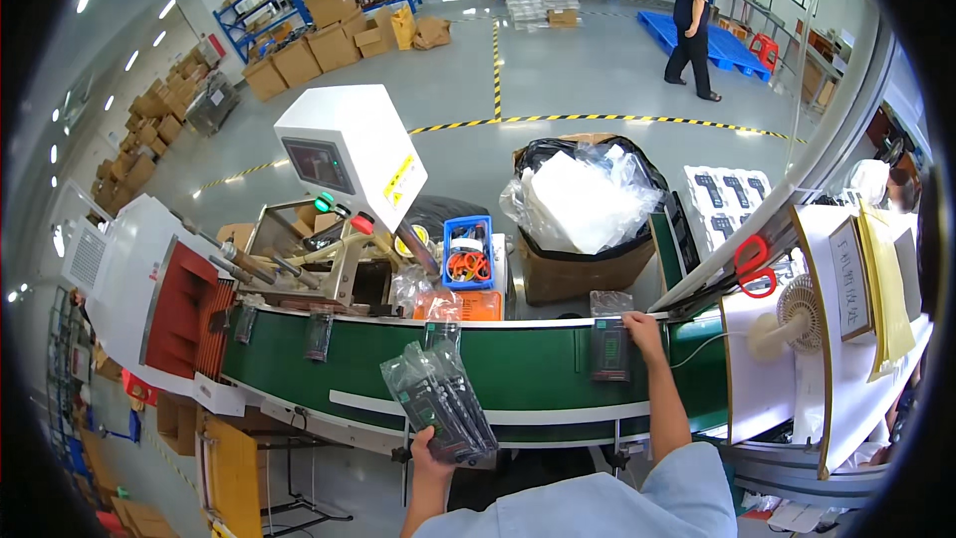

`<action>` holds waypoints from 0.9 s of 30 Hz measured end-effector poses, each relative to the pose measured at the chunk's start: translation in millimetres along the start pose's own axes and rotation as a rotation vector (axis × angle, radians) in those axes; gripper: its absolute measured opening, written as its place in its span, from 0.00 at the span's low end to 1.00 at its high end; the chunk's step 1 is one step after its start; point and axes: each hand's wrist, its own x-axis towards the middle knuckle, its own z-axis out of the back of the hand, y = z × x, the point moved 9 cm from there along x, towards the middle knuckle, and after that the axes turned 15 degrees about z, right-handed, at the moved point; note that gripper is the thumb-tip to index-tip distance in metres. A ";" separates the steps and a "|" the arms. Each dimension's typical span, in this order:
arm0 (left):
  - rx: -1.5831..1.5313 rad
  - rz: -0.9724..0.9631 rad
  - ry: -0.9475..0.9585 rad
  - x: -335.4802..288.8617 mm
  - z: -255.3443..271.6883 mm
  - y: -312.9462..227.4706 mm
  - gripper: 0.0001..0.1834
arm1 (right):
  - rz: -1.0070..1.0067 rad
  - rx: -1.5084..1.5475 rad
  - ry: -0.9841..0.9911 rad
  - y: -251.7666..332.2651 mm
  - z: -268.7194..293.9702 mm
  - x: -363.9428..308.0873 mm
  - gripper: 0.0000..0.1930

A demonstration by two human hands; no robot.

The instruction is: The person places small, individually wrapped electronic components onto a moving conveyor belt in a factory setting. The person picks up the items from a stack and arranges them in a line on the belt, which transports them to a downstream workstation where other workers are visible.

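My left hand (428,456) grips the lower end of a stack of flat black packages in clear plastic bags (440,406), held over the near edge of the green conveyor belt (528,369). On the right part of the belt lies a single bagged black package (610,351). My right hand (645,335) has its fingers closed at this package's upper right edge; the fingertips are small in the picture. Farther left on the belt lie more bagged packages, one (443,336) partly behind the stack, another (319,337) and one (246,324) near the red machine opening.
A white machine with a screen (349,154) stands behind the belt. Next to it are a blue tool bin (468,249) and a carton of plastic waste (568,274). Right of my arm stand red scissors (755,267) and a small fan (797,319). A person (695,25) walks behind.
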 end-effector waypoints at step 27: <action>0.385 0.260 0.008 15.8 -6.6 44.6 0.22 | -0.070 0.586 0.610 172.5 -168.8 -138.1 0.10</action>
